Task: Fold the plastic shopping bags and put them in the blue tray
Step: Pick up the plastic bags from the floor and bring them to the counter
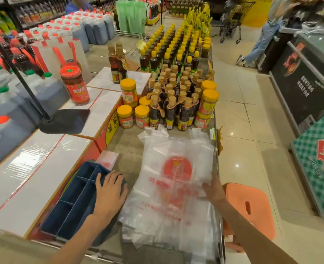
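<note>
A stack of clear plastic shopping bags [174, 180] with red print lies flat on the wooden shelf top, handles pointing away from me. My right hand [213, 187] holds the right edge of the top bag, fingers curled round it. The blue tray [71, 204], divided into compartments, stands left of the bags. My left hand [109, 193] rests flat on the tray's right rim, fingers spread. A small folded bag [107, 159] with red print lies just beyond the tray's far end.
Rows of bottles and yellow-lidded jars [168, 103] stand right behind the bags. White cartons [39, 168] and a red jar [75, 85] lie left. An orange stool [250, 206] stands to the right on the tiled aisle. A person [266, 31] stands far off.
</note>
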